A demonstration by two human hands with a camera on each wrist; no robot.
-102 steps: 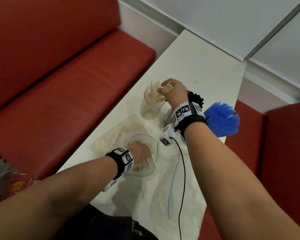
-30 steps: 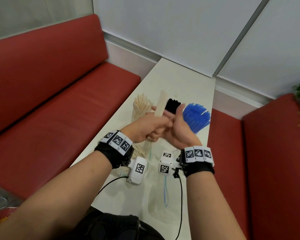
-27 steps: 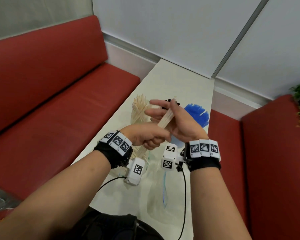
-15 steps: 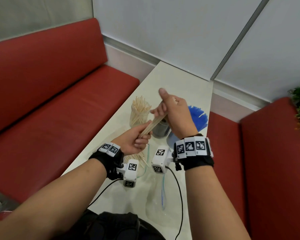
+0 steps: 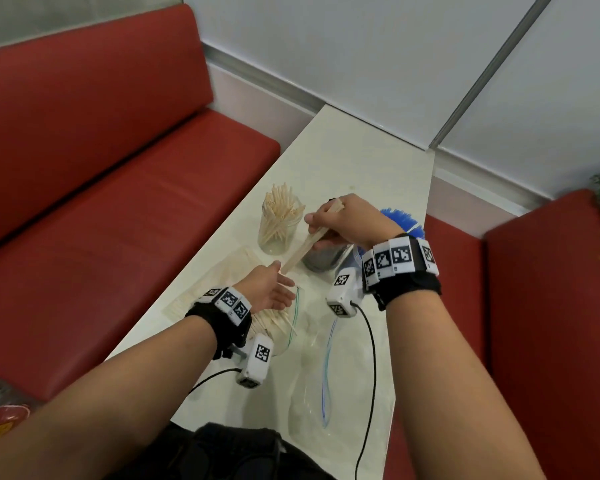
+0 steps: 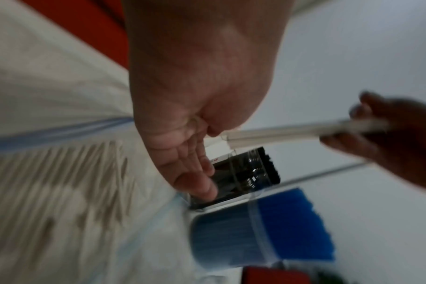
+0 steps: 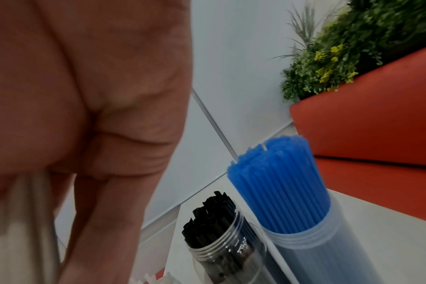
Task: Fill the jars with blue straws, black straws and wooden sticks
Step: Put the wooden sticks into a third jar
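Nearest, on the white worktop (image 5: 343, 174): a flat clear bag (image 5: 312, 386), then an open bag of loose wooden sticks (image 5: 274, 322) waiting to go in. Just above it, left hand (image 5: 269, 289), palm up, fingers relaxed and spread, holding nothing. Beyond, right hand (image 5: 350, 221) pinching a slim bundle of sticks (image 5: 300, 251), slanted low. Farther back, stick jar (image 5: 279, 223) seemingly part filled; black straws (image 7: 210, 209) and blue straws (image 7: 277, 184) already standing in jars. Judged well along, only sticks left.
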